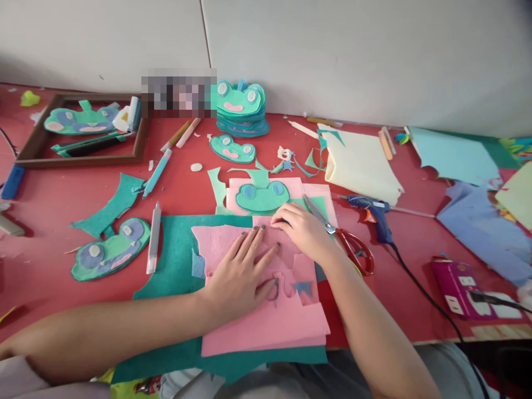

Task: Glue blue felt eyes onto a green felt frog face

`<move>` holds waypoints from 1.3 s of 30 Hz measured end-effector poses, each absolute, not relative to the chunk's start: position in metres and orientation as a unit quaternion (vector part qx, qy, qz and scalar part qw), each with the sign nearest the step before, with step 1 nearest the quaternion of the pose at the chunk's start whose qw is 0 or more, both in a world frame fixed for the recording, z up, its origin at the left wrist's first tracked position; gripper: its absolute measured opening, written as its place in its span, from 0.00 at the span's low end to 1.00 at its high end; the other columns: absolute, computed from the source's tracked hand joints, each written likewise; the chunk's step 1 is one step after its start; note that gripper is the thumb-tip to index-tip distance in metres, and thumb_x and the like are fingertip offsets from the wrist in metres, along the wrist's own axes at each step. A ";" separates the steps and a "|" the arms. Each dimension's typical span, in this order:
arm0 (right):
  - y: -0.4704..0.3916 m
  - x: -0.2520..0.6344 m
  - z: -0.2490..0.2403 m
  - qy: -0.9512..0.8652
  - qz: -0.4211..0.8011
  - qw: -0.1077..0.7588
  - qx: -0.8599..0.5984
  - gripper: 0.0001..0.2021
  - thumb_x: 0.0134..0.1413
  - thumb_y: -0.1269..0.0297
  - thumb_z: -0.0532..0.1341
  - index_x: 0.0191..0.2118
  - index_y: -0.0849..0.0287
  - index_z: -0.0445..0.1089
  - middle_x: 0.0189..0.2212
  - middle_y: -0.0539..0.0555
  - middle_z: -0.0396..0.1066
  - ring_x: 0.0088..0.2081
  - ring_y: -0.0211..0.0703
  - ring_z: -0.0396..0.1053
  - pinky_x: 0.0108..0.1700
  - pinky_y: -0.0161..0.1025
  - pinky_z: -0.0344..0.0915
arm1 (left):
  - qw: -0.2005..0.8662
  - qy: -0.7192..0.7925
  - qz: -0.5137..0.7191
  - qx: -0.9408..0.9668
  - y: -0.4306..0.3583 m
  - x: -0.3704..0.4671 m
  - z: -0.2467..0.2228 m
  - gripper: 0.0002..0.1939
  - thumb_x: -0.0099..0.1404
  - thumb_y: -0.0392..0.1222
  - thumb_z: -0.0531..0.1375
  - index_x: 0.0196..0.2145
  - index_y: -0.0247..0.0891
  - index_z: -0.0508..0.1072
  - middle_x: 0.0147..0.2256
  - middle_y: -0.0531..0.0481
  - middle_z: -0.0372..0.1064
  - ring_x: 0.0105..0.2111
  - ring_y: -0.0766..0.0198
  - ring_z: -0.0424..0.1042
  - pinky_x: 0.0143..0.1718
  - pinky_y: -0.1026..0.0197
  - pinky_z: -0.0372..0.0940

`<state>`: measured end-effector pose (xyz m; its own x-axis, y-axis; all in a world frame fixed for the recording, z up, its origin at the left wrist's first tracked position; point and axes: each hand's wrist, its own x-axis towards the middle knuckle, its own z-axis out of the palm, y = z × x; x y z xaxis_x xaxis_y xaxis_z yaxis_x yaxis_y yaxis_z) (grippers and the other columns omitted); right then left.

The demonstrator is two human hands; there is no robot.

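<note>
My left hand [243, 271] lies flat with fingers spread on stacked pink felt sheets [257, 332], which have cut-outs along their edges. Curled at the sheets' upper edge is my right hand [301, 230], its fingertips pressed together; whatever is between them is hidden. Just beyond those fingertips lies a green felt frog face [266, 197] with two blue eye discs, on more pink felt. Red-handled scissors [353, 249] rest beside my right wrist, blades pointing away from me. A large dark green felt sheet [178, 310] spreads beneath the pink ones.
Finished frog faces [241, 111] are stacked by the wall. A blue glue gun [374, 213] with its cord lies at right, near a purple box [461, 288]. Another frog face [110, 249] and a marker [153, 238] lie left. A wooden frame [78, 160] sits at back left.
</note>
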<state>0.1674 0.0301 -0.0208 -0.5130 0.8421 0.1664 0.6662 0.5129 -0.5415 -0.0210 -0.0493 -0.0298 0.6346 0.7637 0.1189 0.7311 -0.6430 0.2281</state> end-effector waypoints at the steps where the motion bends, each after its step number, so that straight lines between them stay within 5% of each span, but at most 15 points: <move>1: 0.030 0.167 -0.021 -0.846 0.206 0.209 -0.445 0.04 0.57 0.70 0.56 0.32 0.58 0.66 0.33 0.53 0.69 0.39 0.41 0.65 0.42 0.39 0.62 | 0.080 0.415 0.104 0.900 -0.049 -0.021 -0.030 0.30 0.65 0.52 0.50 0.61 0.37 0.54 0.63 0.34 0.42 0.62 0.42 0.46 0.58 0.43 0.52; 25: 0.025 0.163 -0.021 -0.861 0.165 0.156 -0.455 0.06 0.60 0.70 0.51 0.33 0.58 0.63 0.33 0.54 0.67 0.38 0.43 0.64 0.39 0.40 0.61 | 0.075 0.418 0.100 0.900 -0.050 -0.021 -0.030 0.30 0.65 0.52 0.50 0.61 0.36 0.55 0.63 0.33 0.43 0.62 0.42 0.46 0.58 0.43 0.52; 39: 0.030 0.172 -0.027 -0.805 0.238 0.242 -0.486 0.05 0.59 0.68 0.54 0.33 0.56 0.66 0.34 0.53 0.68 0.37 0.40 0.67 0.40 0.38 0.62 | 0.088 0.421 0.102 0.897 -0.049 -0.021 -0.029 0.29 0.64 0.51 0.51 0.60 0.37 0.55 0.64 0.35 0.41 0.62 0.43 0.45 0.58 0.43 0.52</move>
<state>0.1722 0.0302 -0.0269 -0.4104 0.8981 0.1580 0.6684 0.4141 -0.6178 -0.0213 -0.0493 -0.0289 0.6257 0.7726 0.1079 0.7366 -0.6307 0.2441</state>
